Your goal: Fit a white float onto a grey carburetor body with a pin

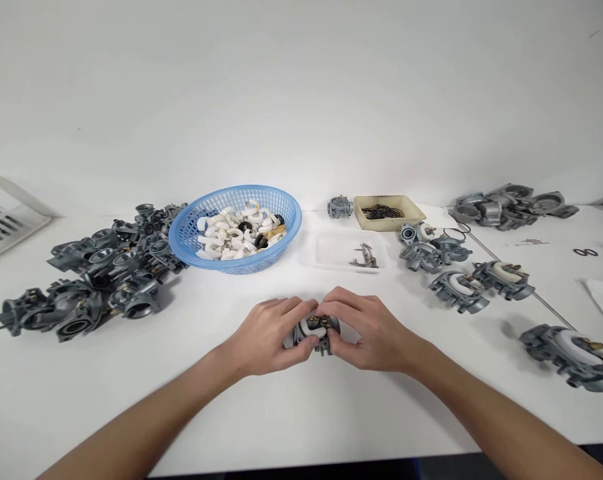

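Between my two hands a grey metal carburetor rests on the white table, with brass parts showing in its top. A white U-shaped float lies in it. My left hand is closed round the carburetor's left side, its thumb against the float. My right hand grips the other side, with thumb and forefinger near the float's right end. Fingers cover much of the body, and any small part pinched there is hidden.
A blue basket holds white floats. Carburetor bodies crowd the left. A clear tray holds small metal parts; a cream tray has black rings. Carburetors with floats, a thin rod and metal bowls lie right.
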{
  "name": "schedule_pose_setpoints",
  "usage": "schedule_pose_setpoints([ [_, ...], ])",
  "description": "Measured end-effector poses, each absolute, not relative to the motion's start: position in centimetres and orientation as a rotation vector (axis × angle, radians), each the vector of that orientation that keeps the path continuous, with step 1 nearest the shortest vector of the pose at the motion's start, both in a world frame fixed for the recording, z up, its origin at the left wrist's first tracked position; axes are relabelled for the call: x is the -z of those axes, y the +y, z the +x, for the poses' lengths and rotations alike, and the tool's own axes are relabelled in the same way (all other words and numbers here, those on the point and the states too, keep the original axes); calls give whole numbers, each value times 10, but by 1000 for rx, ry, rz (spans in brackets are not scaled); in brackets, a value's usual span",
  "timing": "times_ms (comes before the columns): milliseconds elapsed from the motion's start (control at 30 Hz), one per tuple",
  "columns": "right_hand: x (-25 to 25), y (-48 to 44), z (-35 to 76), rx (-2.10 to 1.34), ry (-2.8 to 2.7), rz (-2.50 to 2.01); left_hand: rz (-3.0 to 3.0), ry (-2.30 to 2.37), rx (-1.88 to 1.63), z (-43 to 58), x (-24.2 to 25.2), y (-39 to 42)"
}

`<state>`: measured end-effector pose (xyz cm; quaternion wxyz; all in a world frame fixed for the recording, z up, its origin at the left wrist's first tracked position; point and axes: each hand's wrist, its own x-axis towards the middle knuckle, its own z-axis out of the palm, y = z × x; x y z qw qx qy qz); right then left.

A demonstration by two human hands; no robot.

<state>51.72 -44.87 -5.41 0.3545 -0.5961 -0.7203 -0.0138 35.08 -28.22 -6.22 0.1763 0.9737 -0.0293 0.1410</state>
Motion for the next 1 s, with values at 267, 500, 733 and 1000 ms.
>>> schedule_pose_setpoints([
  [267, 55, -449, 518, 44, -1860, -1559, 2756, -88, -412, 351, 62, -282],
  [500, 54, -449, 518, 32, -1862, -1565, 2750, -95, -437, 352, 63, -282],
  [733, 55, -449, 518, 41, -1862, -1567, 2777, -81, -416, 352, 63, -282],
  [1000, 54, -448, 518, 35, -1859, -1565, 2770, -86, -426, 351, 63, -282],
])
